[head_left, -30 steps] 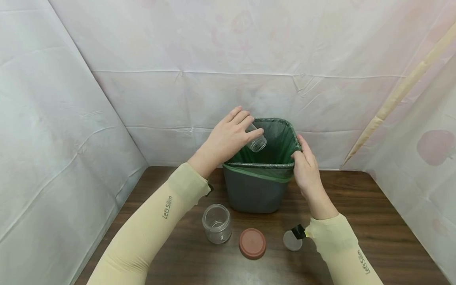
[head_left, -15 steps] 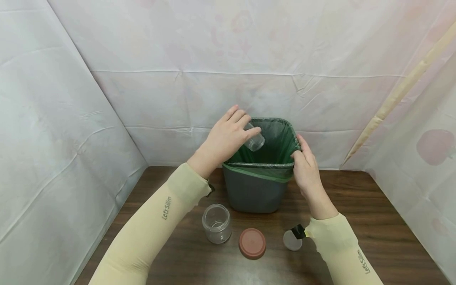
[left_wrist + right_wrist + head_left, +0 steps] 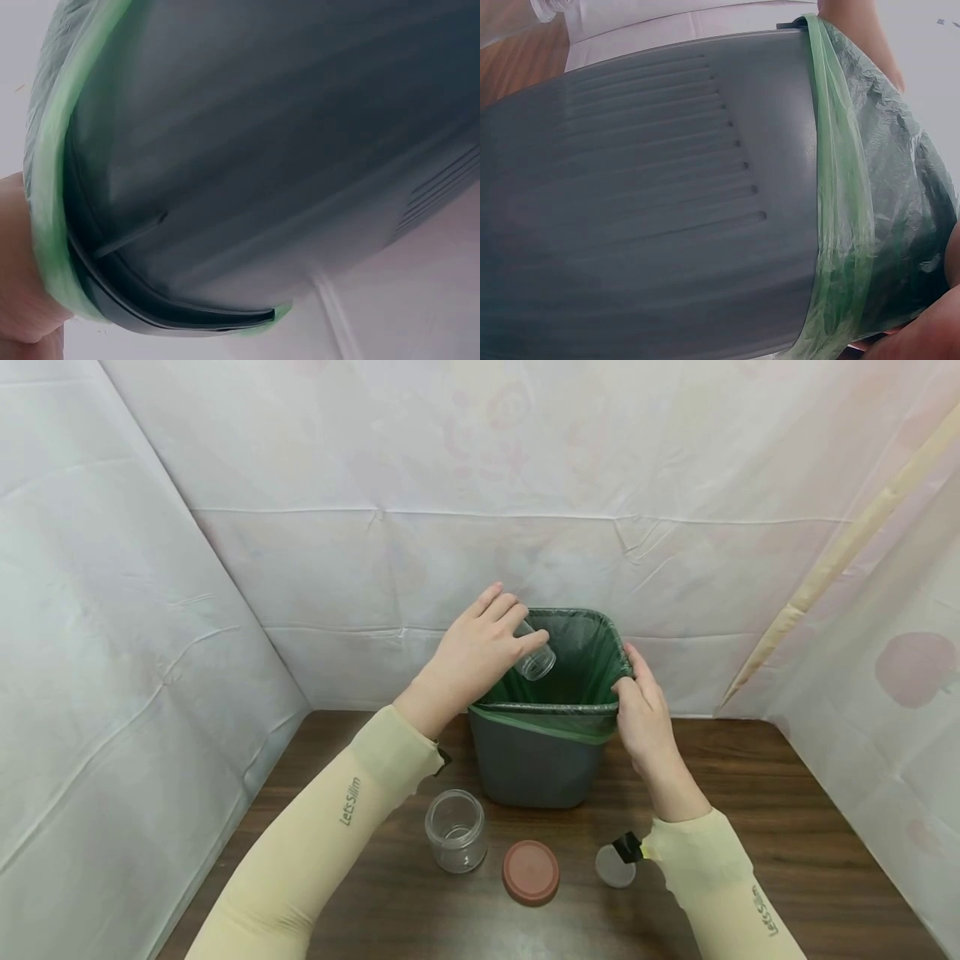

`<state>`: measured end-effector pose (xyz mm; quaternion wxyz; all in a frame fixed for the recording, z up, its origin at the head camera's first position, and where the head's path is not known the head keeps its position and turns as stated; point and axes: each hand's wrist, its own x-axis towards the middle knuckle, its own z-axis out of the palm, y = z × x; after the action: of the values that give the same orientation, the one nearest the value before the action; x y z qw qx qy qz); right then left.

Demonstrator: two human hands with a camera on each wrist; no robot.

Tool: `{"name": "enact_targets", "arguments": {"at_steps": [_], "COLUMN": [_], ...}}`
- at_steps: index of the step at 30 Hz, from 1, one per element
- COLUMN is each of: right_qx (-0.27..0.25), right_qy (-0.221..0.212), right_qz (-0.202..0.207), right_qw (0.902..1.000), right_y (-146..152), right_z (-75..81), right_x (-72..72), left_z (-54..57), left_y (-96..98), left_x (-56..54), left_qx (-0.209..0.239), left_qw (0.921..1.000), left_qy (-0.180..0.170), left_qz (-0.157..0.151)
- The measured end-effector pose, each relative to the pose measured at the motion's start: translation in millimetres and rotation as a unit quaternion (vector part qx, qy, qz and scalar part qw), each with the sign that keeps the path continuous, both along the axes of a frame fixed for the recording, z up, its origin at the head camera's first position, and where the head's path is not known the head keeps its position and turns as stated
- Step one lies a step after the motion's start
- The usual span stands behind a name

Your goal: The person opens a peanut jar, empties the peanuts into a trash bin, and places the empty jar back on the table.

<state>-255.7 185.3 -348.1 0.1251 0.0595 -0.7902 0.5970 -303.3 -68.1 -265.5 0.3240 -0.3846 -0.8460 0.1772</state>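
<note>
In the head view my left hand [image 3: 480, 647] grips a small clear jar [image 3: 537, 662], tilted mouth-down over the opening of a grey trash bin [image 3: 536, 764]. A green trash bag [image 3: 588, 664] lines the bin and folds over its rim. My right hand [image 3: 643, 714] holds the bin's right rim through the bag, thumb at the inner side. Both wrist views show mostly the bin's ribbed grey wall [image 3: 652, 172] and the bag's green edge [image 3: 54, 195]. The left hand's fingers behind the jar are partly hidden.
On the brown wooden table [image 3: 720, 760] stand an open clear jar [image 3: 456, 832], a reddish-brown round lid [image 3: 531, 872] and a small translucent lid [image 3: 615, 867], partly covered by the right wrist's camera. White cloth [image 3: 420, 568] hangs behind and on both sides.
The left hand with the small jar has shifted slightly left, and the jar's tilt has varied a little. The right hand and the bin have stayed in place.
</note>
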Motion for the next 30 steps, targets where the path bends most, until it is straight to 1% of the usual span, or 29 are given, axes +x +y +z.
{"name": "enact_targets", "arguments": {"at_steps": [6, 11, 17, 20, 23, 25, 28, 30], "right_qx": [0.000, 0.003, 0.006, 0.005, 0.006, 0.005, 0.002, 0.003], "right_qy": [-0.008, -0.007, -0.004, -0.004, -0.006, -0.007, -0.007, -0.006], "right_qz": [0.001, -0.001, -0.004, -0.004, -0.003, -0.002, 0.000, -0.001], "right_qw": [1.0000, 1.0000, 1.0000, 1.0000, 1.0000, 1.0000, 1.0000, 1.0000], "right_y": [1, 2, 2, 2, 2, 2, 1, 0], "right_z": [0.3, 0.3, 0.8, 0.8, 1.0, 1.4, 2.1, 2.4], "right_x": [-0.9, -1.1, -0.8, -1.0, -1.1, -0.9, -0.1, 0.4], "left_z": [0.4, 1.4, 1.3, 0.7, -0.1, -1.8, -6.2, -10.2], "left_y": [-1.5, -3.7, -9.5, -14.8, -22.1, -28.8, -40.0, -46.8], "left_x": [-1.8, -1.5, 0.1, 1.8, 5.4, 8.7, 16.0, 20.1], "left_qx": [0.008, 0.024, 0.058, 0.088, 0.131, 0.168, 0.229, 0.270], "left_qw": [0.9999, 0.9992, 0.9967, 0.9933, 0.9855, 0.9769, 0.9605, 0.9475], "left_qy": [-0.008, -0.030, -0.049, -0.061, -0.095, -0.120, -0.146, -0.159], "left_qz": [-0.005, -0.010, -0.029, -0.044, -0.051, -0.056, -0.058, -0.062]}}
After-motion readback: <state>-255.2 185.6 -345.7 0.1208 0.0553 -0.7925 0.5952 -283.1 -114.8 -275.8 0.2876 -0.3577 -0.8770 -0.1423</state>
